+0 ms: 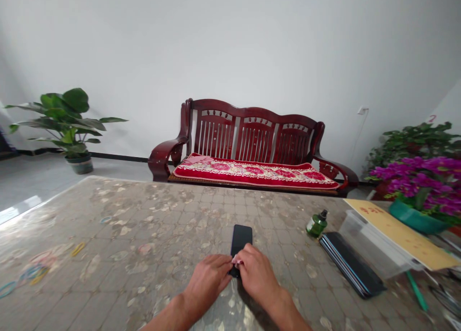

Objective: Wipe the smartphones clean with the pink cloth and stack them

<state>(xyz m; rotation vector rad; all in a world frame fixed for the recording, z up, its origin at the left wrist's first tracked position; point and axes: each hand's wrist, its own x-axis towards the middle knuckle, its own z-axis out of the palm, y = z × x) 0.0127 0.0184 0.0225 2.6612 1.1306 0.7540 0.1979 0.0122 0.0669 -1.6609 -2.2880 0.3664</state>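
Note:
A black smartphone (242, 237) lies flat on the patterned tablecloth in front of me, its far end uncovered and its near end partly hidden by my hands. My left hand (212, 274) is closed against the phone's near left side, thumb and fingers at the edge. Over the near right part of the phone, my right hand (256, 272) pinches a small pinkish-white wad (236, 261), perhaps tissue or cloth. The fingertips of both hands nearly meet at this wad.
On the right stand a green spray bottle (317, 224), a dark wallet-like case (351, 263), a clear plastic box (374, 247) under a yellow sheet (399, 230), and purple flowers (428, 182). Coloured bands (35, 272) lie at left. A wooden bench (255, 134) stands beyond the table.

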